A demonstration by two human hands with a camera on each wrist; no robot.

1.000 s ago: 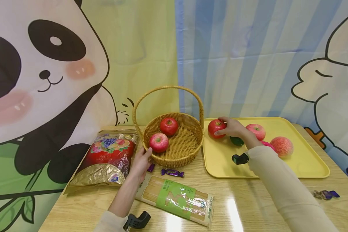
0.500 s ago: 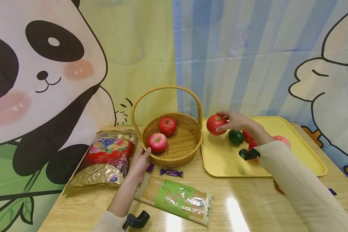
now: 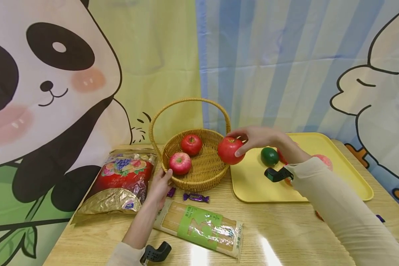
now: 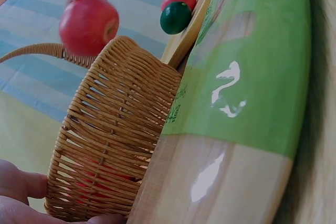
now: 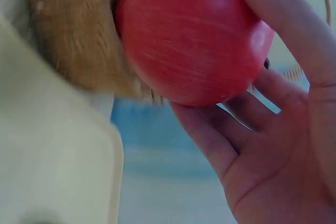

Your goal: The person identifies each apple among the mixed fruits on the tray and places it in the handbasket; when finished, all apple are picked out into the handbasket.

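Note:
My right hand [image 3: 257, 137] grips a red apple [image 3: 230, 150] between thumb and fingers, at the right rim of the wicker basket [image 3: 203, 185]. In the right wrist view this apple [image 5: 194, 40] fills the space between thumb and fingertips, and the basket's side [image 5: 79, 35] is close by. The left hand [image 3: 159, 188] holds the basket's front left side, thumb near the rim; the left wrist view shows fingers [image 4: 23, 187] against the weave. Inside the basket, on its left half, lie a dark red apple [image 3: 191, 144] and a pinkish apple [image 3: 180, 163].
A yellow tray [image 3: 252, 186] at right bears a dark green egg-shaped fruit [image 3: 269, 156] and other fruits partly behind my right arm. Left of the basket lies a candy bag [image 3: 119, 177]. A noodle pack [image 3: 199, 226] and purple-wrapped candy [image 3: 196, 197] lie in front.
My right hand has lifted the red apple off the tray and carried it left to the basket's right rim. The left hand keeps its hold on the basket.

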